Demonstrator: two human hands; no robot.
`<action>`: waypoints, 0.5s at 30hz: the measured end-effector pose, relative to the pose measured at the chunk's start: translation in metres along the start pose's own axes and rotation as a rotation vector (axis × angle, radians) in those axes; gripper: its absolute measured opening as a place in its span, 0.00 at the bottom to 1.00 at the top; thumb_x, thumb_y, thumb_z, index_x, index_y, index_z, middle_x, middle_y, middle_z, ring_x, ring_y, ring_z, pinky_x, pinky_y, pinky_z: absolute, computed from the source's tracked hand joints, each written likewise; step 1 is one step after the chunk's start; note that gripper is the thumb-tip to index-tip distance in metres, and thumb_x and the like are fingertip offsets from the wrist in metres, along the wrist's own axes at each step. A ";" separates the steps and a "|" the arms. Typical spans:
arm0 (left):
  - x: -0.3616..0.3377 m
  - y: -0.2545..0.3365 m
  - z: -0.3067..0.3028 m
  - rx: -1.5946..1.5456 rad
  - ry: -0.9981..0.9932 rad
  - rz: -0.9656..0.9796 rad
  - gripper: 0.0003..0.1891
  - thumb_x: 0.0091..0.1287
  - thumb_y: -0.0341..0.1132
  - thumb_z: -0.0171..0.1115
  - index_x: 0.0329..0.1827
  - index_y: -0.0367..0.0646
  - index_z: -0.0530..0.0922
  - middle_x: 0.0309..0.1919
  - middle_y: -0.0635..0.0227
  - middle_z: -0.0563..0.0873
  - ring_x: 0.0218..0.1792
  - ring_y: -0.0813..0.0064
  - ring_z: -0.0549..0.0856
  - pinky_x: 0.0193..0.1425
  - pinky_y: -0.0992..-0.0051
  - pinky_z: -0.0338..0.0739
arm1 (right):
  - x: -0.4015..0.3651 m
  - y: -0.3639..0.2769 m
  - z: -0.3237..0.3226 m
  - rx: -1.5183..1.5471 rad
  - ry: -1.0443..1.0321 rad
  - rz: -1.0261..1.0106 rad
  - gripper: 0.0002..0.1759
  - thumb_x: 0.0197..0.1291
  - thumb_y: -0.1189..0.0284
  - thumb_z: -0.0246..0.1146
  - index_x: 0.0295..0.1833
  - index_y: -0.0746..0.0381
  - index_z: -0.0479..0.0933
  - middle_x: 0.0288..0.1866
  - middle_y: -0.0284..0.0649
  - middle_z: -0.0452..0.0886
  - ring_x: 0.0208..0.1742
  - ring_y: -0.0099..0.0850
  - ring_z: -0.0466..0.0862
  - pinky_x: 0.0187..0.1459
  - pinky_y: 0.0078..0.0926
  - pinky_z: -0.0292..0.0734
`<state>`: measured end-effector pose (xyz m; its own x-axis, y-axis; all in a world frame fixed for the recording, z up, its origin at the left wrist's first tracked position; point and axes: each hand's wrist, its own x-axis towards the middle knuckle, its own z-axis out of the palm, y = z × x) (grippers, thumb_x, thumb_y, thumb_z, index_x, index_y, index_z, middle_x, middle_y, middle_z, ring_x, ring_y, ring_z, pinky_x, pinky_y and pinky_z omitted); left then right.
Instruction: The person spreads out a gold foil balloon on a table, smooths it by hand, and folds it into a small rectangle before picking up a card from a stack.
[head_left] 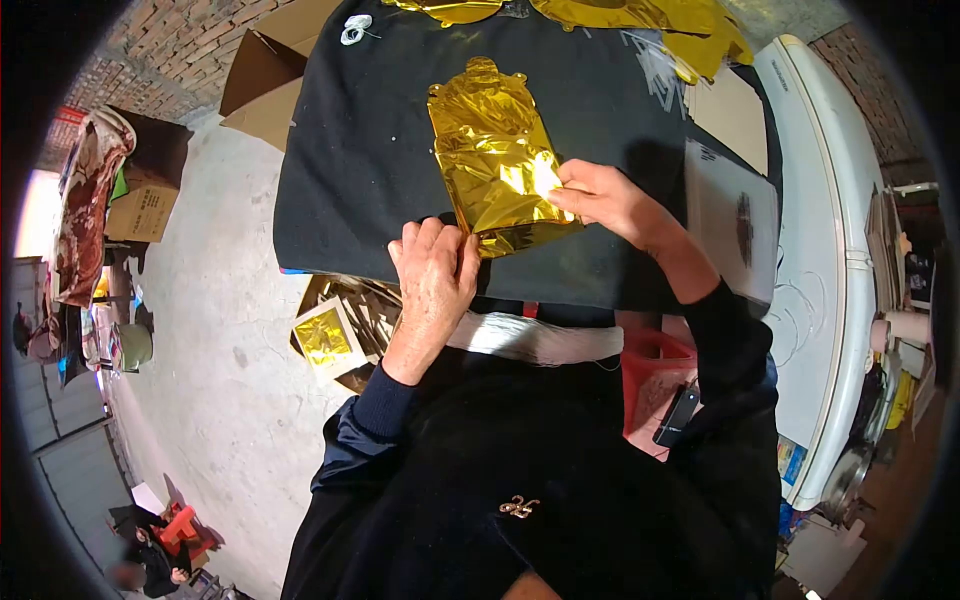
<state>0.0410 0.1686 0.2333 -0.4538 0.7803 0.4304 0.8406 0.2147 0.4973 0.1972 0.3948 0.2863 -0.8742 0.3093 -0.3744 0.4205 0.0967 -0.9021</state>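
A flat, crinkled gold foil piece [492,135] lies on the black cloth, with small rounded tabs at its far end; it looks like an uninflated foil balloon, folded over. My left hand [435,285] rests at its near left corner, fingers curled down on the foil's edge. On the other side, my right hand [610,203] pinches the right edge between thumb and fingers. The near edge of the foil is a darker, folded strip between the two hands.
More gold foil [620,12] lies along the table's far edge, near thin white sticks [655,70]. A white string coil [355,28] sits far left. White strands [540,338] hang before my lap. A box [370,310] stands below left; a white appliance [815,270] is right.
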 end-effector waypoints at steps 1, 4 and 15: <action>0.000 0.000 0.000 -0.001 0.003 0.002 0.07 0.68 0.31 0.70 0.33 0.42 0.82 0.31 0.66 0.76 0.38 0.63 0.74 0.45 0.64 0.62 | -0.004 0.008 0.003 0.025 0.071 -0.097 0.15 0.75 0.66 0.65 0.57 0.66 0.77 0.46 0.36 0.87 0.46 0.21 0.83 0.48 0.22 0.77; 0.000 0.000 0.000 -0.006 0.002 0.003 0.06 0.68 0.32 0.71 0.33 0.42 0.82 0.31 0.66 0.77 0.38 0.63 0.74 0.45 0.64 0.62 | -0.019 0.021 0.016 0.009 0.267 -0.255 0.18 0.71 0.69 0.69 0.58 0.70 0.75 0.45 0.42 0.89 0.46 0.26 0.87 0.48 0.23 0.80; -0.001 -0.001 0.000 -0.008 -0.002 0.002 0.06 0.69 0.32 0.71 0.35 0.41 0.83 0.32 0.67 0.78 0.37 0.65 0.73 0.45 0.65 0.62 | -0.043 0.028 0.045 -0.445 0.519 -0.276 0.15 0.66 0.72 0.73 0.53 0.65 0.81 0.44 0.39 0.82 0.49 0.31 0.81 0.53 0.29 0.76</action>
<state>0.0405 0.1676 0.2326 -0.4515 0.7821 0.4295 0.8391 0.2084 0.5024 0.2359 0.3415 0.2677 -0.7815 0.6154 0.1033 0.3569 0.5766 -0.7350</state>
